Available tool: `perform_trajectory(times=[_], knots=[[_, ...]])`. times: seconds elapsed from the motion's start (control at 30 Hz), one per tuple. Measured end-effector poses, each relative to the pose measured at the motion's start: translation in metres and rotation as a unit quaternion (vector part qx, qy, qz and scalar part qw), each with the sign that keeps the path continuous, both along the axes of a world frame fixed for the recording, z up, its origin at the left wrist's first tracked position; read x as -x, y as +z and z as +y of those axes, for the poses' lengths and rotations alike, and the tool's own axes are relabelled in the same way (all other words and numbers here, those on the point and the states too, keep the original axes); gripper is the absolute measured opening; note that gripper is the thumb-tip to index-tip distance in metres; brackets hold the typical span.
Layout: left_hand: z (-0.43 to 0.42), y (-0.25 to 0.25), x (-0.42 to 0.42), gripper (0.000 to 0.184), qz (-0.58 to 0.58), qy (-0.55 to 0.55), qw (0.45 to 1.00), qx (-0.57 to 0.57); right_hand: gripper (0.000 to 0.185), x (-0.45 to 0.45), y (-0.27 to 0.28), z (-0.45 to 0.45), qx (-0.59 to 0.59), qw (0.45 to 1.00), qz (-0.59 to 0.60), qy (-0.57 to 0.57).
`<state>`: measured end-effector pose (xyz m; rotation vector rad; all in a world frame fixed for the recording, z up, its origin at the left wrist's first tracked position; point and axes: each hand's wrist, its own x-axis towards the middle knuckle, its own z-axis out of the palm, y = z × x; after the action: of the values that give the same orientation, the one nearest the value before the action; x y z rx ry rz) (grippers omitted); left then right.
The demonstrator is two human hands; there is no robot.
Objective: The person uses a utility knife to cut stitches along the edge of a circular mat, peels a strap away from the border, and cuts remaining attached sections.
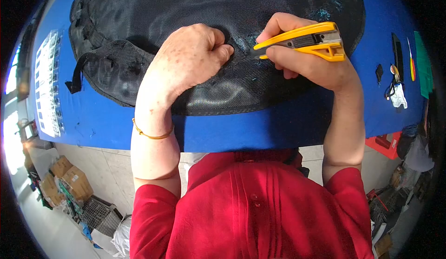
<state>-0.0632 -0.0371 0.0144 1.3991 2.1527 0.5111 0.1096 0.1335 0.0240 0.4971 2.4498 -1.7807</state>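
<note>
A large black mesh piece (218,91) with a bound edge lies over the blue table. My left hand (188,59) is closed on it near the middle, thumb and fingers pressed together on the mesh. In my right hand (306,59) is a yellow tool with a metal body (302,40), its narrow tips pointing left at the mesh, just right of my left hand. Bits of teal thread (323,14) lie on the mesh at the upper right. The mesh between my hands is puckered, and what my left fingertips pinch is partly hidden.
The blue table (116,129) has a clear plastic sheet with labels (48,84) on its left. At right lie a black strip (397,56), a red and yellow tool (411,66), a green sheet (423,63) and small items. Cardboard boxes (76,182) stand on the floor at lower left.
</note>
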Motion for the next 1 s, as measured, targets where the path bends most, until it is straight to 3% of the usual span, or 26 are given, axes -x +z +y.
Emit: perform_trajectory(times=[0.4, 1.0], knots=[[0.004, 0.01, -0.004, 0.029, -0.002, 0.019, 0.999, 0.042, 0.02, 0.008, -0.012, -0.009, 0.032, 0.993, 0.094, -0.067], [-0.001, 0.0, -0.001, 0.032, 0.014, 0.006, 1.0, 0.004, 0.022, 0.011, -0.029, -0.013, 0.068, 0.986, 0.148, -0.04]])
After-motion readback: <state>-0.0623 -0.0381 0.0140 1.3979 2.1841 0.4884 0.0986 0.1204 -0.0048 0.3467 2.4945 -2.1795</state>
